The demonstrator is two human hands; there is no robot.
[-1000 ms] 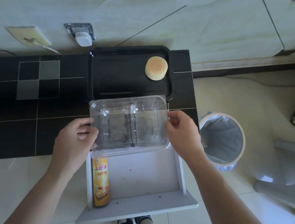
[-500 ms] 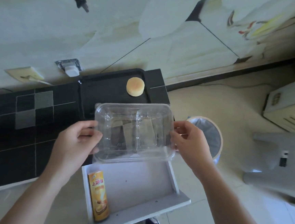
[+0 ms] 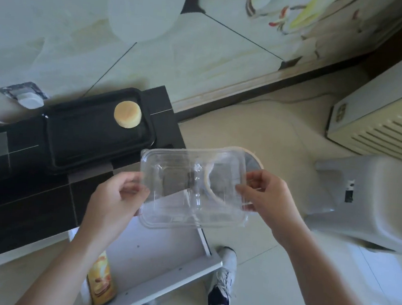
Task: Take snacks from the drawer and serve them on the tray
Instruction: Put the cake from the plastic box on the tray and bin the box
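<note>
I hold an empty clear plastic snack box [image 3: 182, 187] in the air with both hands. My left hand [image 3: 115, 198] grips its left edge and my right hand [image 3: 266, 197] pinches its right edge. The box hangs over the right side of the open white drawer [image 3: 162, 253] and partly over the bin. A yellow chip can [image 3: 101, 280] lies in the drawer's left side. The black tray [image 3: 82, 137] sits on the dark cabinet top, with one round yellow cake [image 3: 127, 114] at its far right corner.
A round bin [image 3: 252, 163] with a grey liner stands on the floor to the right of the cabinet, seen partly through the box. A white plastic stool [image 3: 365, 203] and a beige appliance [image 3: 380, 119] stand further right. My shoes [image 3: 222, 283] are below the drawer front.
Both hands have carried the clear box up and to the right, from above the drawer towards the bin. My view has swung right.
</note>
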